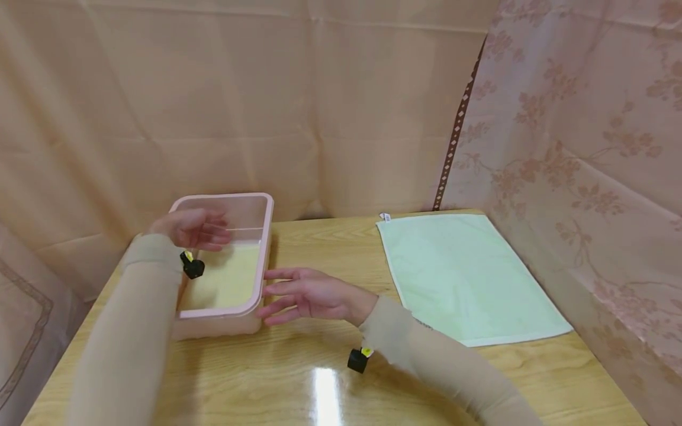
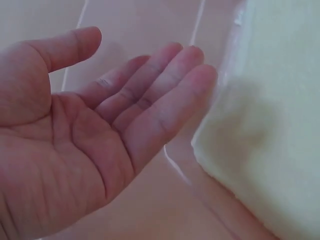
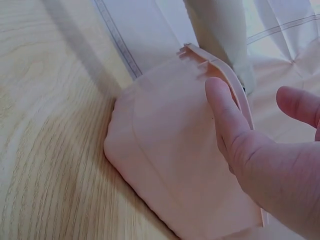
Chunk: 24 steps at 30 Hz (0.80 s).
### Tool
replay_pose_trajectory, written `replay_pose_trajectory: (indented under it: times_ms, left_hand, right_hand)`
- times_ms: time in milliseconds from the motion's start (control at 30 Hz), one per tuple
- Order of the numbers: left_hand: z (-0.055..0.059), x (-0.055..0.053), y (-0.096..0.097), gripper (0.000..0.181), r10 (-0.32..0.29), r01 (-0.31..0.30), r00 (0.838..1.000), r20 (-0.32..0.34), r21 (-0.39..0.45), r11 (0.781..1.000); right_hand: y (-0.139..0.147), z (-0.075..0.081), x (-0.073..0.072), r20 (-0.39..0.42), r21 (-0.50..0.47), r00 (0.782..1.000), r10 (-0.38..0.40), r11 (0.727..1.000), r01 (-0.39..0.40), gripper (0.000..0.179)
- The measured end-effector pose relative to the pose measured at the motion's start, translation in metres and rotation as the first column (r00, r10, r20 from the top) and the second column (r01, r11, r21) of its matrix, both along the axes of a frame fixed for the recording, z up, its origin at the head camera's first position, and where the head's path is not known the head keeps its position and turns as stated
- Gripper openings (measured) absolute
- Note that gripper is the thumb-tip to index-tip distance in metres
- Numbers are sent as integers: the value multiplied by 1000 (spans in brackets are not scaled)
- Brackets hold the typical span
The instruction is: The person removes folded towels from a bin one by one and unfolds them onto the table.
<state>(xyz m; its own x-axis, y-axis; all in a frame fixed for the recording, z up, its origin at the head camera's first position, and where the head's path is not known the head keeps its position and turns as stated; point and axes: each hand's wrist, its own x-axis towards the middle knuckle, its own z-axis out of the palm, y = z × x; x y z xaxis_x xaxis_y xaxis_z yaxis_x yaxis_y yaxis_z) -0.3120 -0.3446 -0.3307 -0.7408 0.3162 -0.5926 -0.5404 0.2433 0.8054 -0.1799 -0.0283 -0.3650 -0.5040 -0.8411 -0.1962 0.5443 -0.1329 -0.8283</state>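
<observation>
A pink rectangular plastic box stands on the left of the table. Inside it lies a pale yellowish, soft-looking flat piece with a rounded corner, like folded cloth. My left hand hovers over the back left of the box, palm turned inward and fingers loosely extended, holding nothing. In the left wrist view the fingertips overlap the edge of the pale piece. Outside the box, my right hand is at the right wall, its spread fingertips right at the rim. The right wrist view shows its thumb apart from the fingers.
A light green towel with a white tag lies spread on the right of the wooden table. Beige curtains hang behind the table, and a flowered curtain hangs along the right. Each wrist wears a small black camera.
</observation>
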Motion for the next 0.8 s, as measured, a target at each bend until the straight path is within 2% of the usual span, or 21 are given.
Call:
replay_pose_trajectory:
  times_ms: [133,267,467,567,800]
  left_hand:
    - [-6,1,-3,43,45,-44,999,26,-29,999]
    - [-12,3,-6,38,60,-59,997,37,-45,997]
    - [-10,7,-10,24,101,-100,995,12,-89,991]
    - [-7,7,-11,19,88,-89,996,-9,-122,988]
    - [-3,5,-7,28,56,-58,998,-15,-188,980]
  right_hand:
    - [-2,1,0,17,-6,1000,0,1000,0,52]
    - [-2,1,0,32,-2,999,-9,1000,9,50]
    - [-6,-2,2,52,2,998,-18,1000,18,48]
    - [-7,-3,3,56,-1,998,-20,1000,20,47]
    - [-4,-2,1,59,-10,998,-20,1000,21,48]
